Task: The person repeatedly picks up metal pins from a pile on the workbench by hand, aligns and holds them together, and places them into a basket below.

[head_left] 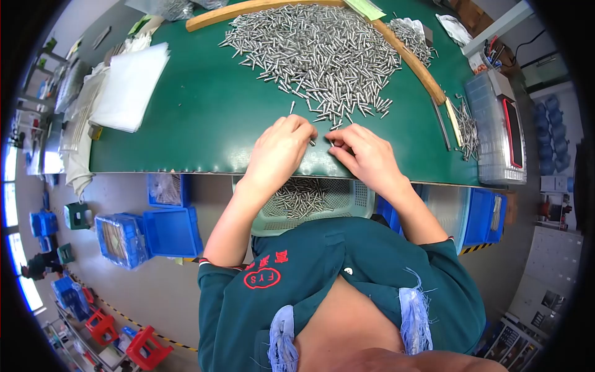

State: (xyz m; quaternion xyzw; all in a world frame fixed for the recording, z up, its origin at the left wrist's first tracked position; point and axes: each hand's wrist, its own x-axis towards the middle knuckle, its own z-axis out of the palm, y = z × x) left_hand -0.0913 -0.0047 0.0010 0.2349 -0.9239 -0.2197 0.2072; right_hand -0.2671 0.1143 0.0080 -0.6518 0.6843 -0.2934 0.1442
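Observation:
A large heap of small silvery metal pins point(316, 49), narrow at one end, covers the far middle of the green table point(192, 118). My left hand point(282, 146) is at the near edge of the table, fingers curled in a pinch around a metal pin whose end shows at the fingertips. Close by on the right, my right hand point(365, 155) has thumb and index finger brought together on a small metal pin, mostly hidden. One loose pin lies just beyond my left hand. Below the table edge, a pale green basket point(362, 201) contains many similar pins.
Curved wooden strips point(412, 62) border the heap at the back and right. White sheets point(130, 87) lie at the left. A clear plastic box point(493, 127) stands at the right, beside more metal pieces point(466, 133). Blue bins point(172, 231) sit below on the floor.

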